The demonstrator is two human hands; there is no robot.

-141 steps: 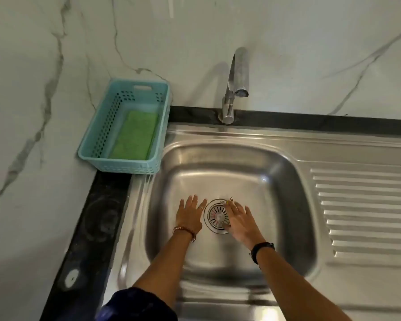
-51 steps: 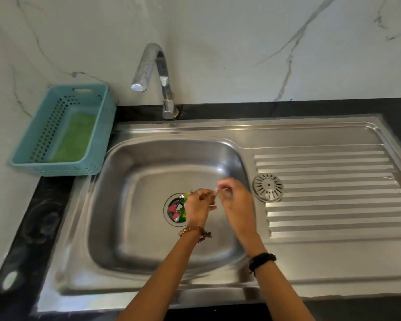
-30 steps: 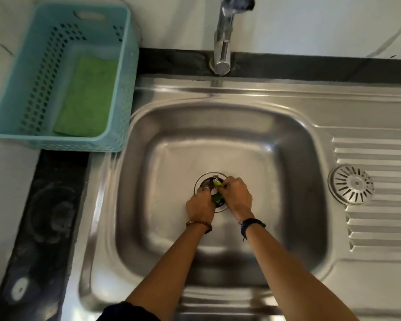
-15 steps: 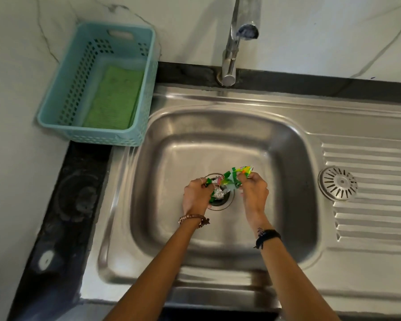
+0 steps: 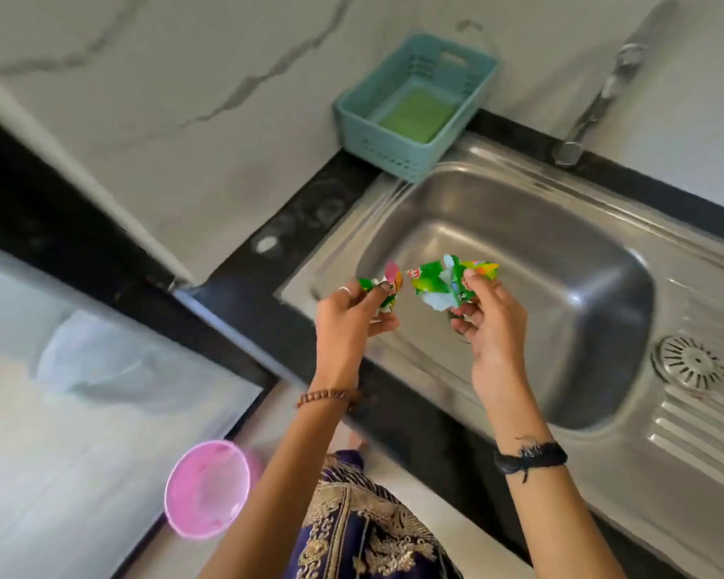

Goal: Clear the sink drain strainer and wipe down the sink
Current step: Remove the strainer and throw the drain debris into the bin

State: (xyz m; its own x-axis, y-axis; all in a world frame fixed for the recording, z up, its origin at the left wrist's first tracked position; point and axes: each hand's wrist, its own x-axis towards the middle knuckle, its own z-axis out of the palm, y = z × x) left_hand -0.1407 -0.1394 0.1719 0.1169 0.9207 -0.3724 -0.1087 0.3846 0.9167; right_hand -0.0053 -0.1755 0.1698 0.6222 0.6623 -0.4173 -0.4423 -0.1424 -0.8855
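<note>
The left hand point(image 5: 354, 311) pinches some wrapper scraps point(image 5: 383, 288); the right hand point(image 5: 487, 319) pinches more. The strainer point(image 5: 691, 362) lies on the sink point(image 5: 602, 211) drainboard. Loosely pinched scraps could slip and miss the pink bin point(image 5: 208, 488) on the floor below.

We raise both forearms toward twelve o'clock, our left hand point(image 5: 352, 315) and right hand point(image 5: 492, 323) apart, fingers curled, pinching.

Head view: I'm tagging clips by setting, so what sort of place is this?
Likely a home kitchen: a steel sink with a ribbed drainboard, a tap, and a basket holding a green scrub pad.
</note>
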